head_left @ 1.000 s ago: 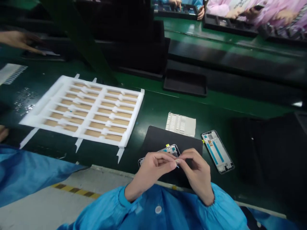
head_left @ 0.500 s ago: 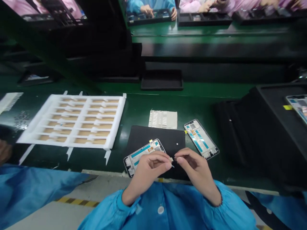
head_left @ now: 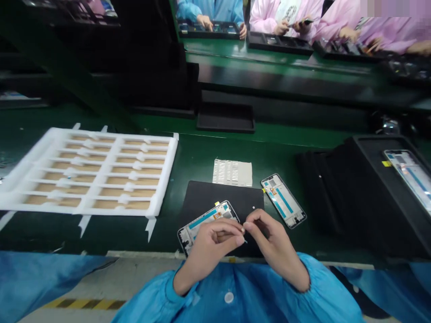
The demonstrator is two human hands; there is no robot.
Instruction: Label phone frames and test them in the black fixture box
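My left hand (head_left: 215, 240) and my right hand (head_left: 274, 246) meet fingertip to fingertip above a black mat (head_left: 208, 193). Both are closed in a pinch. A tiny pale bit shows at the left fingertips, with a thin light-blue edge below it; its kind is too small to tell. Whatever the right fingers pinch is hidden. Under my left hand lies a phone frame (head_left: 205, 219) with blue strips and a yellow tab, partly covered. A second phone frame (head_left: 284, 202) lies to the right of the mat. Behind the mat is a beige sheet (head_left: 240, 174) with rows of small silvery strips.
A white slotted tray (head_left: 89, 204) is at the left. On the right, a black tray stack (head_left: 367, 148) carries another phone frame (head_left: 412, 172). A shallow black tray (head_left: 225, 117) stands at the back. Several co-workers sit across the bench, and blue sleeves flank me.
The view has shifted slightly. My fingertips have drawn together, and the pale bit at the left fingers is less exposed. The phone frames stay where they lay.
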